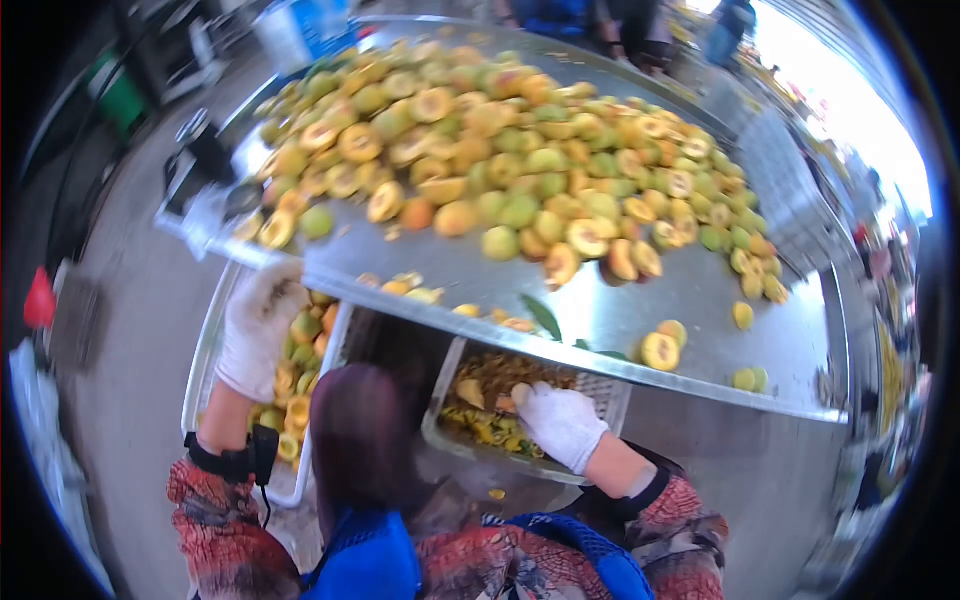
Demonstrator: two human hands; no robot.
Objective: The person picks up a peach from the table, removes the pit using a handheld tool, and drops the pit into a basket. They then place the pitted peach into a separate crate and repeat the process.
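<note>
My left hand (262,325), in a white glove, is over the white crate of halved fruit (297,415) at the table's near left edge. Its fingers are curled and blurred, and what they hold, if anything, is hidden. My right hand (562,425), gloved too, is over the bin of pits and scraps (480,425) below the table edge. Its fingers are pinched at a small pale thing I cannot make out. A big heap of halved yellow and green fruit (520,180) covers much of the metal table (430,275).
A green leaf (541,315) and a few fruit halves (660,350) lie near the front edge. A dark flask (205,145) stands at the left corner, a blue and white container (300,35) behind. People are at the far side; a grey crate (785,190) is at right.
</note>
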